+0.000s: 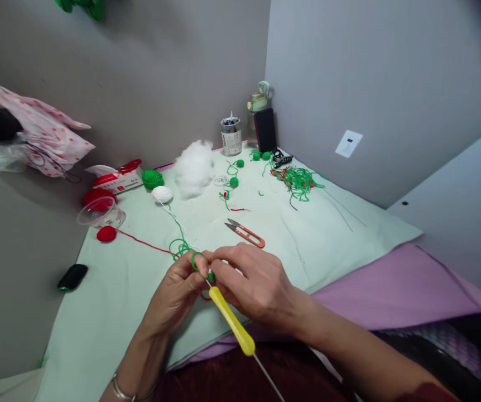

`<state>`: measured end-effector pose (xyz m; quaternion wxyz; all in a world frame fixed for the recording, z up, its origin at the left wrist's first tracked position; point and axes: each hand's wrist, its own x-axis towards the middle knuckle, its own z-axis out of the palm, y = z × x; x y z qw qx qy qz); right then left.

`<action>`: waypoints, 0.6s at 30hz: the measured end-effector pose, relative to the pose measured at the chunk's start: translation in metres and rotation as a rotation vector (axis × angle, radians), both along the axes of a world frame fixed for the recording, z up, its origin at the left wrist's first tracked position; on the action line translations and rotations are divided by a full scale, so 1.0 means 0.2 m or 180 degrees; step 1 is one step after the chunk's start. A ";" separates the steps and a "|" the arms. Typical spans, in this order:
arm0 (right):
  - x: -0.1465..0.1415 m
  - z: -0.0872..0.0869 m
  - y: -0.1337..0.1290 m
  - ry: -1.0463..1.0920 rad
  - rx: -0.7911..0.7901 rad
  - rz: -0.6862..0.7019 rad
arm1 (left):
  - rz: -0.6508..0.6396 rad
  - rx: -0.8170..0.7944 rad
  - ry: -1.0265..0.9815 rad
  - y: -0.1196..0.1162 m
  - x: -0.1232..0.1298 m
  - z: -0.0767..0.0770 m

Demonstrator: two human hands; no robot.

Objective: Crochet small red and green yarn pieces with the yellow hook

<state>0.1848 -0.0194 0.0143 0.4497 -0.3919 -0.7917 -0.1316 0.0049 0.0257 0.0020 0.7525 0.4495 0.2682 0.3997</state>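
My left hand (pixel 182 287) is closed in a pinch on a small piece of green crochet work (pixel 211 277), mostly hidden by fingers. Green yarn (pixel 194 260) loops round a finger of that hand. A crochet hook with a yellow handle (pixel 232 322) sticks out from the work, slanting down to the right; its tip is hidden. My right hand (pixel 254 279) meets the left fingertips with its fingers closed; whatever they pinch is out of sight. The hook's handle lies beside this hand, outside its fingers. Red yarn (pixel 146 243) runs from a red ball (pixel 106 234) toward the hands.
Orange-handled thread snips (pixel 244 233) lie beyond my hands. White stuffing (pixel 194 168), a white yarn ball (pixel 162 194) and a green ball (pixel 152 178) sit behind. Tangled yarn scraps (pixel 301 181), a phone (pixel 265 130), a bottle (pixel 258 101) and a can of pens (pixel 231 139) stand toward the corner.
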 end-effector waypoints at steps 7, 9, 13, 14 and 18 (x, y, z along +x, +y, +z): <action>0.00 -0.01 0.00 0.0229 -0.0179 0.0078 | 0.0111 0.0236 0.0034 0.02 -0.02 0.00; 0.00 -0.02 0.00 0.0294 -0.0298 0.0110 | 0.0166 0.0315 0.0061 0.02 -0.03 0.00; 0.00 -0.01 0.00 0.0300 -0.0285 0.0185 | 0.0195 0.0443 0.0178 0.04 -0.06 0.01; 0.01 0.00 0.00 0.0260 -0.0256 0.0194 | 0.0177 0.0492 0.0246 0.05 -0.07 0.01; 0.01 0.01 0.00 0.0075 -0.0189 0.0217 | -0.0021 0.0762 0.0559 0.08 -0.11 0.02</action>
